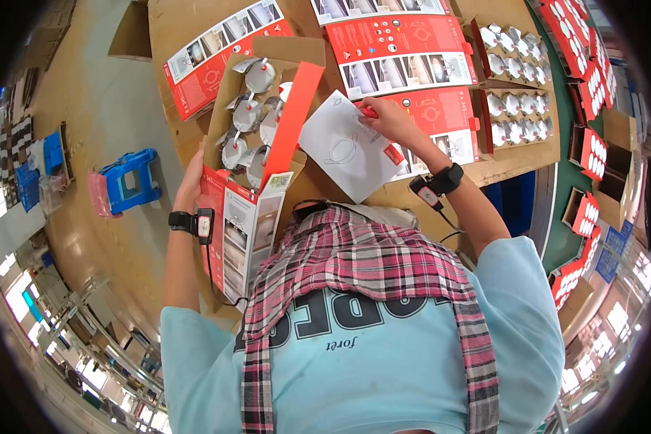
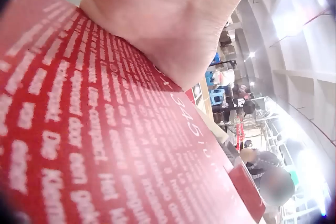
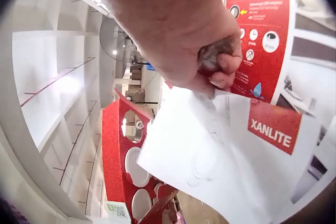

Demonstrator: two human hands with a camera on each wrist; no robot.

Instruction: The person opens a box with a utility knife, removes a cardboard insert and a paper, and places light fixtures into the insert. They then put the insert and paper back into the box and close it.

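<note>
A long red-and-white carton stands tilted against the table's front edge, its flaps raised. Inside it several round lamps with silvery holders sit in rows. My left hand lies along the carton's outer left side, palm against the printed red panel; its fingertips are hidden. My right hand pinches the top of a white printed leaflet with a red XANLITE label. The leaflet hangs beside the carton's right flap. A small red piece shows at the right fingertips.
Flat printed cartons cover the table's middle, and another lies at the back left. Two open trays of lamps stand at the right. Beyond them, filled red boxes line a green surface. A blue stool stands on the floor.
</note>
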